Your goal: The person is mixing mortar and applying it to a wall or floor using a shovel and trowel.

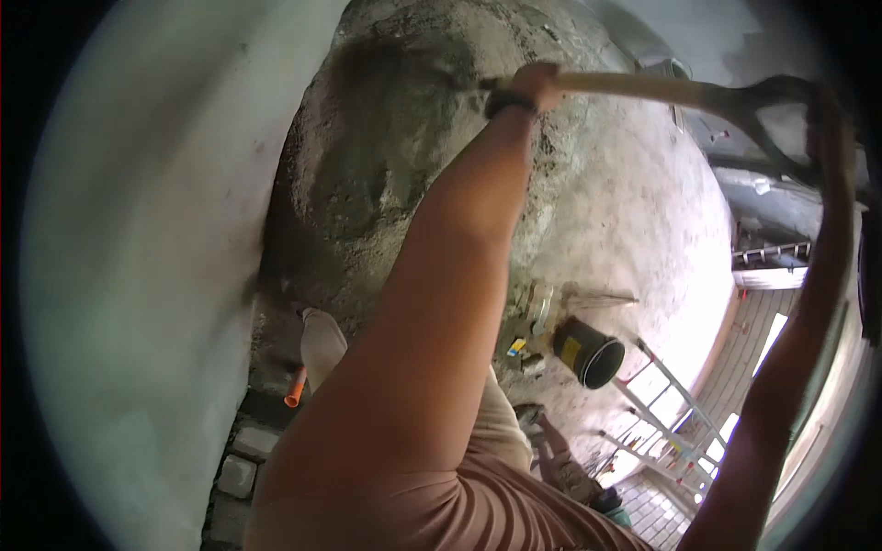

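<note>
My left hand (536, 87) is wrapped round the wooden shaft of a shovel (634, 87), low down toward its blade end. A dark band circles that wrist. The shaft runs across the upper right to a dark D-shaped handle, where my right hand (824, 129) is closed on the grip, dim and near the picture's rim. Past my left hand the shovel's lower end lies over a heap of wet grey mortar (367, 165). Blur and shadow hide the blade's shape there.
A pale wall (165, 257) rises on the left. Grey blocks (239, 473) and an orange pipe (294, 387) lie near my feet. To the right are a black bucket (602, 363), a small yellow-and-blue packet (516, 346) and a ladder (675, 395). Another person (562, 464) is partly visible behind.
</note>
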`<state>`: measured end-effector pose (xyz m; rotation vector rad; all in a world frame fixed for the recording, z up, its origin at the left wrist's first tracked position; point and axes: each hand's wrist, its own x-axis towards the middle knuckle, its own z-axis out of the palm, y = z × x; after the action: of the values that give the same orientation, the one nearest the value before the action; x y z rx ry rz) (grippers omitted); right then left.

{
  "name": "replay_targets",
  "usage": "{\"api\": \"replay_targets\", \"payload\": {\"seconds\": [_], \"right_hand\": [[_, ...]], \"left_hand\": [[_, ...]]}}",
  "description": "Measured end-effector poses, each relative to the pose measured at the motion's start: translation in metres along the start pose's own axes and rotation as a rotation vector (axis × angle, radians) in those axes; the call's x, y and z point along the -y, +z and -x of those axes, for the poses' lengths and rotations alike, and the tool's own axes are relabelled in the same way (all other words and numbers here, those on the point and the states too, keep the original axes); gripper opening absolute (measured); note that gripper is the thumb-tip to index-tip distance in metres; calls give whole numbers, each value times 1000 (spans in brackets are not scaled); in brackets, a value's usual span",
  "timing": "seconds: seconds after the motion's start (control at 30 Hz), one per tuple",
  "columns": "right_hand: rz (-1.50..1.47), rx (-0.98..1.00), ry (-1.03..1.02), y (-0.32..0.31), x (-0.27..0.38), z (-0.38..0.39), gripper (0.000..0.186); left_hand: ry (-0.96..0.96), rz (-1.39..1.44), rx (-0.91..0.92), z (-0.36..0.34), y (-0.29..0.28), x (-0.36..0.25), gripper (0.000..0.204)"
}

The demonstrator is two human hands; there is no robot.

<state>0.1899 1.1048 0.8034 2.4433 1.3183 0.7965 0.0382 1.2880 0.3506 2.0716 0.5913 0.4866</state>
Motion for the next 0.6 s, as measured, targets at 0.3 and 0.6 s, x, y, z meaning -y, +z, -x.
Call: {"api": "replay_targets", "payload": {"seconds": [0.3, 0.6], "right_hand": [[-836, 341, 413, 44, 124, -16, 47], [-859, 270, 30, -3, 153, 129, 28]], "left_hand": [[-140, -40, 64, 120, -8, 54, 30], [-368, 4, 67, 287, 2, 25, 20]]}}
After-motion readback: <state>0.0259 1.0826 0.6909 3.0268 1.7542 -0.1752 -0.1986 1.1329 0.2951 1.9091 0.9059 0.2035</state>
